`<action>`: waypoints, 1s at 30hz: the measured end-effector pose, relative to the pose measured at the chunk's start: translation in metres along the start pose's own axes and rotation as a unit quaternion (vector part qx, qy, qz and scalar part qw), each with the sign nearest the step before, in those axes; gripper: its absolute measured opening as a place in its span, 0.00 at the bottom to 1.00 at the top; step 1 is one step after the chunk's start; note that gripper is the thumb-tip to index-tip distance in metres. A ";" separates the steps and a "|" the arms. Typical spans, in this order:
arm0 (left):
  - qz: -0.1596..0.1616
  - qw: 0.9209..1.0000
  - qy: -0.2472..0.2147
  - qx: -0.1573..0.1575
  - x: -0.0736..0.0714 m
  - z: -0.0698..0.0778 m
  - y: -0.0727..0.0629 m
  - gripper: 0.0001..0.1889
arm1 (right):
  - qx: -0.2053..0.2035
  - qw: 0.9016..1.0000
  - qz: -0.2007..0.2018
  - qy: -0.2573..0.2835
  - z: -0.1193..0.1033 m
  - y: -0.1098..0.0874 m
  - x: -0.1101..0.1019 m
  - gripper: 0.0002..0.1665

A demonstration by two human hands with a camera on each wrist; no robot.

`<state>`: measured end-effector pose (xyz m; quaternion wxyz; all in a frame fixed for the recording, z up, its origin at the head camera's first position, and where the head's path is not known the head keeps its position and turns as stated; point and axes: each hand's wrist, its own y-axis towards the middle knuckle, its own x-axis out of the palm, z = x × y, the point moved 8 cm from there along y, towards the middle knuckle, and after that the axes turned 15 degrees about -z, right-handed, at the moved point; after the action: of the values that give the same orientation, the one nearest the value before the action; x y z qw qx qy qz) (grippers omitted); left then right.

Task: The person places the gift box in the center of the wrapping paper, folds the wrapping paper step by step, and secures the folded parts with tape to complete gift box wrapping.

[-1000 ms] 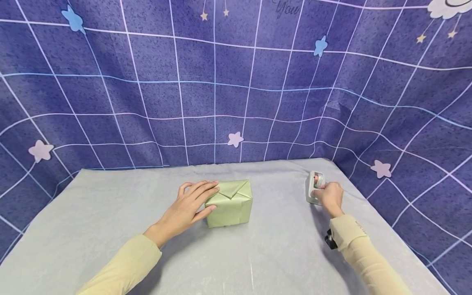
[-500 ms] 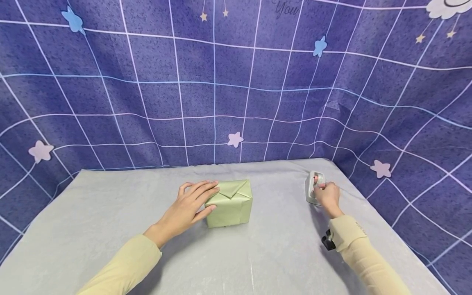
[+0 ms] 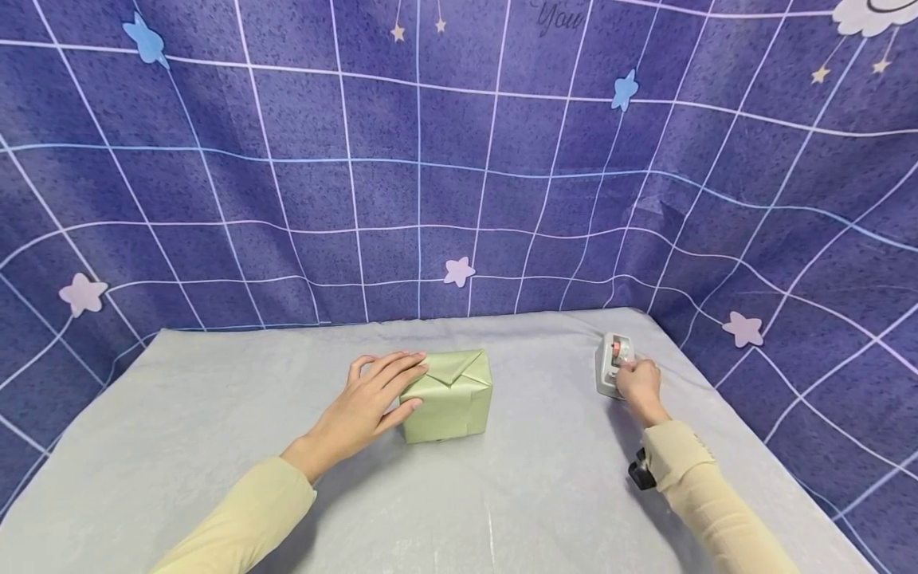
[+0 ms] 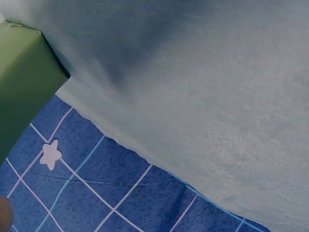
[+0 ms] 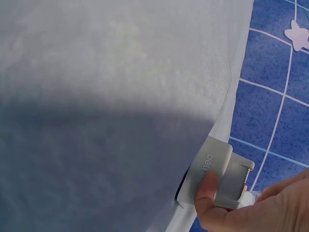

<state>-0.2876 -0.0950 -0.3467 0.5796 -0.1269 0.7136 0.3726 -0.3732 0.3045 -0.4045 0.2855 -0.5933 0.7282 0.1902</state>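
Observation:
A box wrapped in shiny light green paper stands on the cloth, a folded triangular flap on its top. My left hand rests on its left side, fingers stretched over the top and thumb against the front face. In the left wrist view only a corner of the green box and a bit of a finger show. My right hand is at the near end of a grey tape dispenser. The right wrist view shows clear tape between the dispenser's toothed cutter and my pinching fingers; the thumb overlaps the dispenser.
A pale grey cloth covers the table. Behind and to the right hangs a blue-purple curtain with grid lines and stars. A small black camera sits under the right cuff.
My right hand has shifted slightly at the dispenser, its thumb and fingers moving off the dispenser's middle toward its right side. The left hand and the box have stayed put.

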 end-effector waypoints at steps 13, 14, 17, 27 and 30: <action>-0.010 1.000 -0.001 -0.009 0.001 0.000 0.001 0.24 | 0.006 0.999 -0.016 0.036 0.004 0.002 0.001 0.09; -0.009 1.000 -0.001 -0.008 0.001 0.000 0.001 0.24 | 0.004 0.999 -0.018 0.039 0.003 0.001 0.001 0.09; -0.004 1.000 -0.002 -0.005 0.000 0.001 0.001 0.24 | -0.001 0.999 -0.022 0.045 0.003 0.000 -0.001 0.09; -0.001 1.000 -0.001 0.000 -0.001 0.001 0.000 0.25 | -0.015 0.996 -0.043 0.075 0.003 -0.003 0.001 0.11; -0.003 1.000 -0.001 -0.001 -0.001 0.001 0.001 0.25 | 0.000 0.995 -0.040 0.091 0.005 -0.006 0.000 0.11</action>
<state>-0.2866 -0.0939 -0.3457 0.5813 -0.1289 0.7124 0.3714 -0.3662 0.3061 -0.4078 0.2256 -0.6366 0.7269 0.1243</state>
